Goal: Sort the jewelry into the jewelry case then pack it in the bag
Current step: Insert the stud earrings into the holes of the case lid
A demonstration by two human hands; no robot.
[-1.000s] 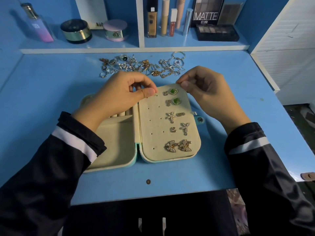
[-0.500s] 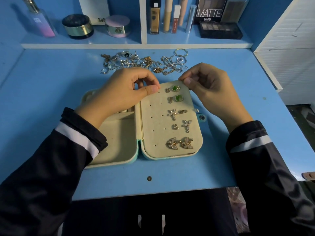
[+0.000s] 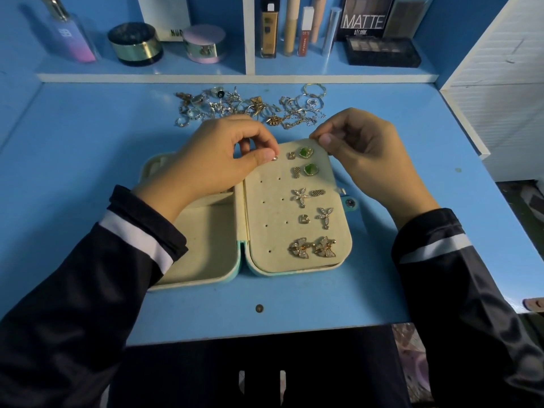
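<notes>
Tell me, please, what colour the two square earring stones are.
Green; the stones show best in the head view.

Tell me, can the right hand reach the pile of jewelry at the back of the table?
Probably yes. The pile of jewelry lies just past the right hand, with nothing between them. But it pinches the top edge of the earring panel, so it must let go first.

PLACE: a home dressing-table nook is indicated | SURFACE: blue laminate desk under a white-edged blue shelf | EVIDENCE: clear perfume bottle of pink-violet liquid, round black-and-gold jar and black "MATTE" eyeshadow palette are ranged there | ALSO: tangled silver-and-gold jewellery heap is laid out
</notes>
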